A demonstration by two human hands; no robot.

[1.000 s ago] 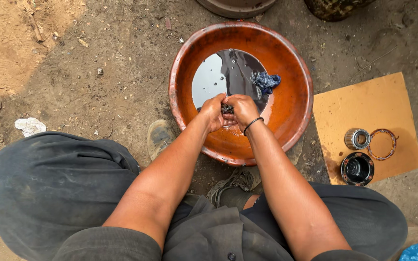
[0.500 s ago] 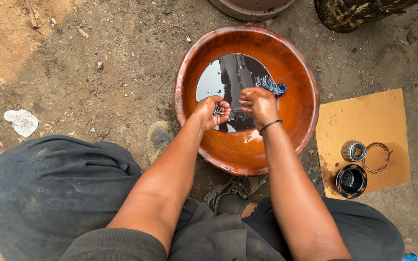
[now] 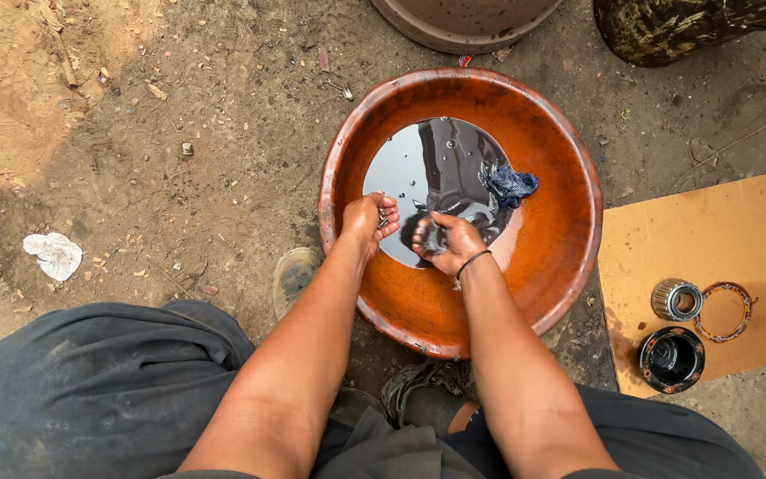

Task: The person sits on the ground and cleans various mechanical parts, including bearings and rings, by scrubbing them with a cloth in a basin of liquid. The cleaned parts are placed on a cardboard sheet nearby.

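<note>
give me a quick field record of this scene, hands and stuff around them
setting: dirt ground, seen from above
left hand: closed on a small metal part, over the basin
right hand: fingers curled in the dark liquid
basin: round, orange, holds dark liquid
rag: blue, in the liquid
cardboard: right of basin, bears a roller bearing, ring, black cup

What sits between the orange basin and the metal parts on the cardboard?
Head view: only dirt ground and bare cardboard lie between the basin and the parts.
</note>
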